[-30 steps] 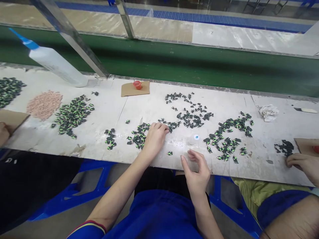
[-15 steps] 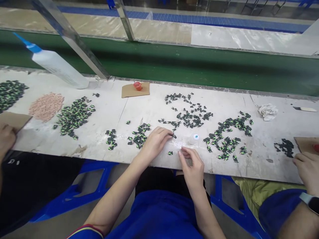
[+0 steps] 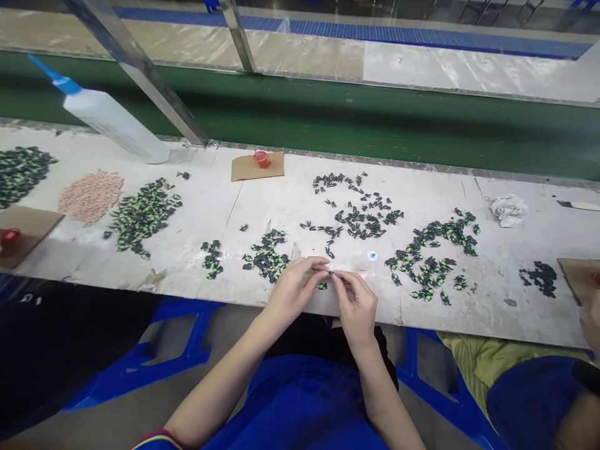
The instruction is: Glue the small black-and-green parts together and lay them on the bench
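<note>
Just to the near left of a small white bottle with a blue tip (image 3: 372,256), the left hand (image 3: 297,286) and the right hand (image 3: 359,307) are coming together over a pale, worn desk (image 3: 201,206). The left grip is pinching a tiny dark piece (image 3: 330,272) between thumb and fingertips, and the right grip is pressing its thumb and forefinger together on the same piece from the other side. The fingers are hiding most of its shape.

A single green-and-black piece (image 3: 322,285) is lying to the near left of the bottle, partly hidden by the hands. Loose, narrow black plastic pieces (image 3: 360,224) are spreading out beyond the bottle, while a broad cluster of small black pieces with bright green marks (image 3: 429,262) is lying to its right. Left of the bottle, past the left hand, a similar green-marked cluster (image 3: 268,253) is sitting, with a smaller dark-and-green group (image 3: 212,259) farther left.

A small red cup (image 3: 261,159) is standing on a brown cardboard piece (image 3: 244,169) to the far left of the bottle. Well left of it, a large translucent white bottle with a blue nozzle (image 3: 117,128) is leaning in view beyond a pale pink heap of small pieces (image 3: 91,197). Crumpled white tissue (image 3: 509,210) is resting to the far right of the small bottle.
</note>
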Motion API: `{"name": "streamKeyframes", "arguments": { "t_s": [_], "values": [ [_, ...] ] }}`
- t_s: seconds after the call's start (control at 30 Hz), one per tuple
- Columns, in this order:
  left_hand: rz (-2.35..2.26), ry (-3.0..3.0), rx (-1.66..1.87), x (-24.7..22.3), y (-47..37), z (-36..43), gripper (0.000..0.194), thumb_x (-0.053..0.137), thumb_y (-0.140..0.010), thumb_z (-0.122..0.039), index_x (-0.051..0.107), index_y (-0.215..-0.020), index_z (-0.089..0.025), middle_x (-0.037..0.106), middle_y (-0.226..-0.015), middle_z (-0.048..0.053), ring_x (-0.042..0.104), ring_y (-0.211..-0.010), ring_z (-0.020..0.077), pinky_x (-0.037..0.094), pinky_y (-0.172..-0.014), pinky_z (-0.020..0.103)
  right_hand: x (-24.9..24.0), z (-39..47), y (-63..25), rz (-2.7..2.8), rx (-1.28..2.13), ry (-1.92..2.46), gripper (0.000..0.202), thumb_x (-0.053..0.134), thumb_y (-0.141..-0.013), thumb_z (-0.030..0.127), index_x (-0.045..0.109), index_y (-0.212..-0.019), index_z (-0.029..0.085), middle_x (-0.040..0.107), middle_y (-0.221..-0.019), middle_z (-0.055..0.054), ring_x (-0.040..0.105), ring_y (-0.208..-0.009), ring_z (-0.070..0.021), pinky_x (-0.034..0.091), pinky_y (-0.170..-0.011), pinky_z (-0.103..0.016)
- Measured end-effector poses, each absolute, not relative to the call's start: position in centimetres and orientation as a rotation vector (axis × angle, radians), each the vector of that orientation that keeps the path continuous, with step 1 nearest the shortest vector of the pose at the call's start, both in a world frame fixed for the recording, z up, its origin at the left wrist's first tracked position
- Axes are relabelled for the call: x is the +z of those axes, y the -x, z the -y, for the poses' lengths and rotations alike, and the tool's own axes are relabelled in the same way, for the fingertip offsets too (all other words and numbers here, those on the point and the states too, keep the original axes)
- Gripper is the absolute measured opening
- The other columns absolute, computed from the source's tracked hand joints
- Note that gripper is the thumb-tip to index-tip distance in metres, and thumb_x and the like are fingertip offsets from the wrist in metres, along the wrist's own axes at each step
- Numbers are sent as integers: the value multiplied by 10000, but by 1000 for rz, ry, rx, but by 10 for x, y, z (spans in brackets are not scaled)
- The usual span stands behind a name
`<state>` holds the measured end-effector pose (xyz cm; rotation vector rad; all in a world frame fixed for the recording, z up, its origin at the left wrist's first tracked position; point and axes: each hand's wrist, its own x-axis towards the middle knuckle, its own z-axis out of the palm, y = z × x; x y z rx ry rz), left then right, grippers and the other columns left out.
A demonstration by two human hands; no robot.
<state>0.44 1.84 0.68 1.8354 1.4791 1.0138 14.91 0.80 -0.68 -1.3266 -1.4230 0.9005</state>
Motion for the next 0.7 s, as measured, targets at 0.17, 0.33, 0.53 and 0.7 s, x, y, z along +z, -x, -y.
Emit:
{"name": "streamKeyframes", "arguments": {
  "t_s": [0.17, 0.33, 0.53, 0.7],
  "values": [
    [-1565, -1998, 972, -6, 1, -1, 154, 518, -931, -219, 635, -1031, -213, 705, -963, 49, 631, -928, 209, 498, -849, 367, -11, -4, -157, 1513, 889, 1457, 185, 502, -919, 304, 642, -861, 198, 699, -843, -58, 672, -781, -186, 548, -684, -296],
    [-1664, -2089, 902, -15, -4, 9, 137, 574, -903, -214, 662, -1008, -223, 681, -955, 58, 589, -937, 225, 491, -822, 386, -11, 5, -166, 1613, 650, 1646, 238, 449, -934, 326, 630, -848, 196, 669, -797, -63, 639, -738, -202, 513, -667, -321],
    [-1620, -2078, 949, -12, -8, 8, 110, 553, -910, -183, 659, -928, -205, 691, -908, 60, 592, -903, 221, 514, -797, 373, -6, 7, -173, 1649, 646, 1694, 257, 453, -942, 337, 666, -909, 197, 678, -848, -78, 616, -666, -194, 493, -625, -321],
    [-1534, -1980, 992, -10, -7, 11, 139, 521, -933, -209, 660, -940, -200, 718, -852, 41, 649, -808, 184, 540, -736, 309, -7, 3, -173, 1633, 652, 1714, 279, 491, -926, 392, 697, -883, 209, 668, -848, -74, 593, -617, -180, 484, -622, -323]
  ]
}}
